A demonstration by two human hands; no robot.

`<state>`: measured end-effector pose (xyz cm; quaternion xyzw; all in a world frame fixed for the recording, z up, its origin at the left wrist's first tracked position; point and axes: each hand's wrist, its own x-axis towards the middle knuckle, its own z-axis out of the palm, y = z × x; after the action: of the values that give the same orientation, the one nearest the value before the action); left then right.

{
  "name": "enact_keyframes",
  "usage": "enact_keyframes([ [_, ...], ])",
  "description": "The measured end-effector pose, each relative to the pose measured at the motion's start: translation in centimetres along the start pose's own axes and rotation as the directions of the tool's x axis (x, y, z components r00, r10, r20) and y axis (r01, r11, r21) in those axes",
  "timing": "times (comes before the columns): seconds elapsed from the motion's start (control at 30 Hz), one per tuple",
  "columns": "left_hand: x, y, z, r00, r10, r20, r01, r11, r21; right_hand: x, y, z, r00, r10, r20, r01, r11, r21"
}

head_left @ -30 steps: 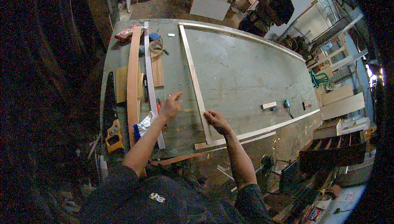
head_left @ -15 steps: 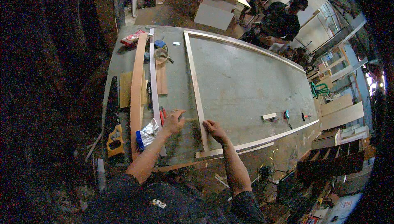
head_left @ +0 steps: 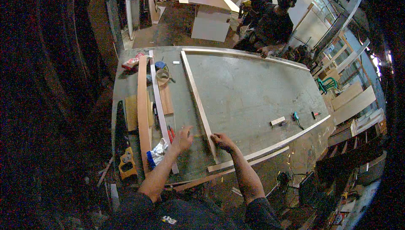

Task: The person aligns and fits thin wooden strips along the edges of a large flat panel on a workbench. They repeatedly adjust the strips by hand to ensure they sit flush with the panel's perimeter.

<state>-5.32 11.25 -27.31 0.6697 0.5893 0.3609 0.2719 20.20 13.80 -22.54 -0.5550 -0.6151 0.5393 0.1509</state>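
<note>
A rectangular frame of pale wooden strips lies on a large grey-green worktable (head_left: pixel 249 91). My right hand (head_left: pixel 222 142) is closed around the near part of its left crosspiece (head_left: pixel 197 97), thumb and fingers at the strip's edge. That crosspiece's near end meets the long near strip (head_left: pixel 270 145). To the left, my left hand (head_left: pixel 182 140) is over the tabletop with its fingers stretched and apart. A thin yellowish thing shows by its fingertips, too blurred to name. Red-handled pliers or a similar tool (head_left: pixel 171 134) lie just left of that hand, beside a silver and blue packet (head_left: pixel 157 153).
Long boards (head_left: pixel 143 103), a tape roll (head_left: pixel 163 76) and a yellow-handled saw (head_left: pixel 127 163) lie along the left side. A short wood block (head_left: pixel 277 121) and a teal tool (head_left: pixel 296 117) lie inside the frame. Across the table, a person (head_left: pixel 270 27) rests a hand by the far strip.
My view has shifted, so the table sits lower. The person across has brought a hand to the far strip. My right hand keeps its hold on the crosspiece; my left stays beside it.
</note>
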Motion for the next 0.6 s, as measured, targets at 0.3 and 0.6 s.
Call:
enact_keyframes([
  [0.3, 16.8, -2.9, -7.6, 0.998, -0.016, 0.054, -0.005, 0.934, 0.358, -1.3, -1.7, -0.6, 0.985, 0.170, 0.003, -0.169, 0.980, -0.104],
  [0.6, 41.4, -14.1, -9.1, 0.985, -0.172, -0.034, 0.174, 0.931, 0.320, -2.6, -1.4, -1.2, 0.980, 0.197, 0.029, -0.198, 0.980, 0.032],
])
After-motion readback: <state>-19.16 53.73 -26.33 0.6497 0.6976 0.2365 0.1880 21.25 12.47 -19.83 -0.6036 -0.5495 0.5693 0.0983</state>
